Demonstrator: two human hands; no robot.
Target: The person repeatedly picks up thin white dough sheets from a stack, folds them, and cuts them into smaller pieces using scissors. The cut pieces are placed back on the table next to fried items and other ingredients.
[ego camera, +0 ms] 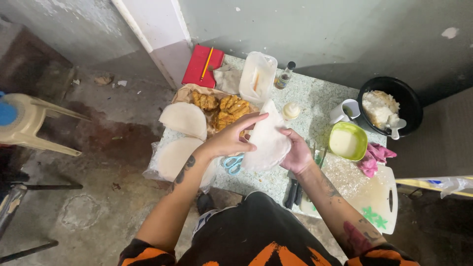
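Note:
Both hands hold a thin round white wrapper sheet (267, 143) above the green speckled table (315, 96). My left hand (231, 138) pinches its upper left edge with the fingers stretched over it. Under the sheet's right side, my right hand (298, 155) supports it from below. Fried golden pieces (224, 108) lie on brown paper just beyond my left hand. More round white sheets (185, 119) are stacked at the table's left end, partly in a clear bag.
Blue-handled scissors (232, 163) lie under the sheet. A green bowl (348, 141) of white liquid, a white cutting board (377, 197), a pink cloth (377, 155), a white cup (345, 111), a black pot (391, 106) of rice, a clear box (257, 76), a red notebook (202, 66), a plastic stool (29, 118).

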